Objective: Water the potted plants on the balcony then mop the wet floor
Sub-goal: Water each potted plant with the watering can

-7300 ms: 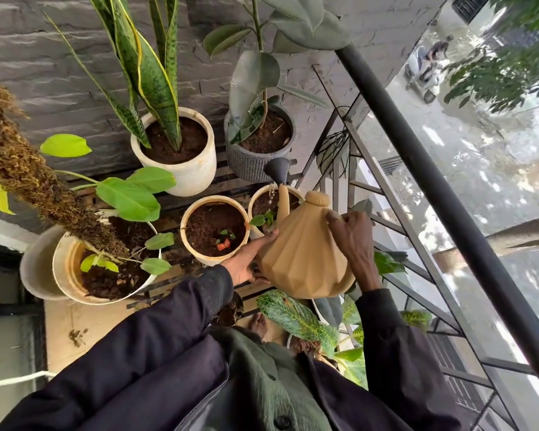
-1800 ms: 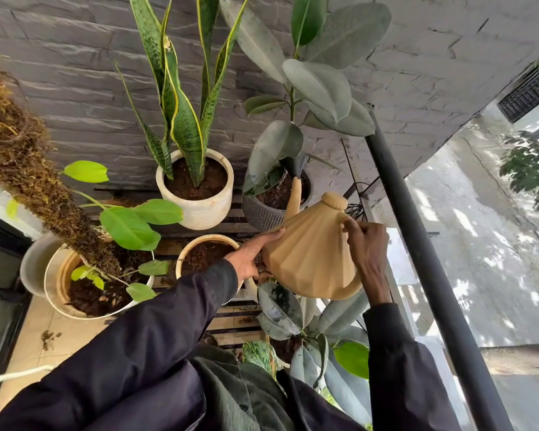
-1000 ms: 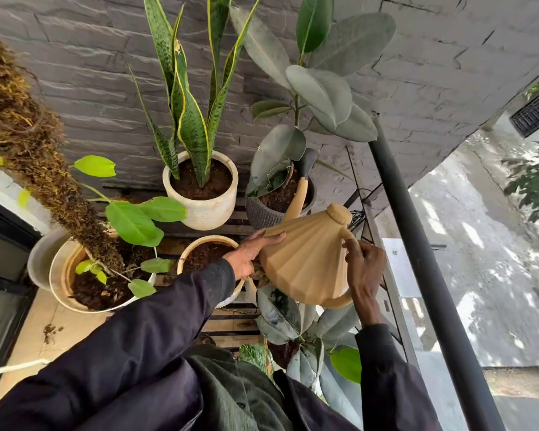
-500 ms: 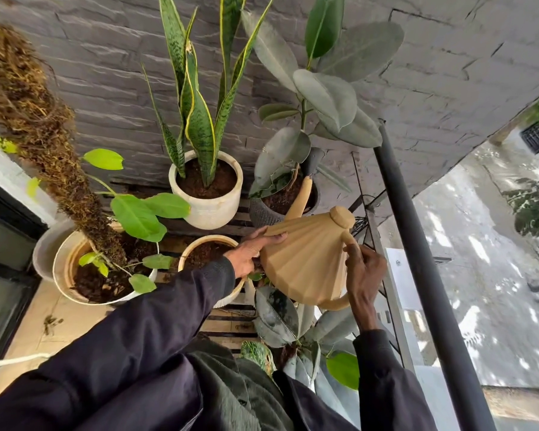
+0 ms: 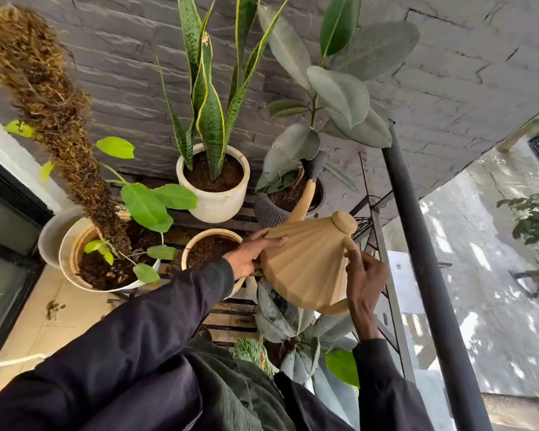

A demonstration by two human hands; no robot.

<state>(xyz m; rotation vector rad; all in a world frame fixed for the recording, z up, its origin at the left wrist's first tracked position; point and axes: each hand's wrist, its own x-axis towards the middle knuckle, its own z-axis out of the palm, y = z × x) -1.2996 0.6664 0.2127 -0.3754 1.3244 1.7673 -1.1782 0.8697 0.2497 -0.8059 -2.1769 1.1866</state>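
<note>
– Watering can [image 5: 305, 269] hangs at the right, spout [image 5: 304, 197] over the far grey pot [image 5: 268, 214]. How to pour well?
– Right hand [image 5: 366, 281] grasps the handle [image 5: 336, 310], left hand's [image 5: 249, 256] straight fingers [image 5: 271, 241] brace the side; tip gently, aim at soil [image 5: 280, 197].

The slatted rack [image 5: 227, 320] is supporting a white pot [image 5: 213, 203], a grey pot [image 5: 266, 216] and a tan pot [image 5: 213, 231].

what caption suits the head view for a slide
Left hand and right hand tilt a watering can toward the grey pot.
</note>
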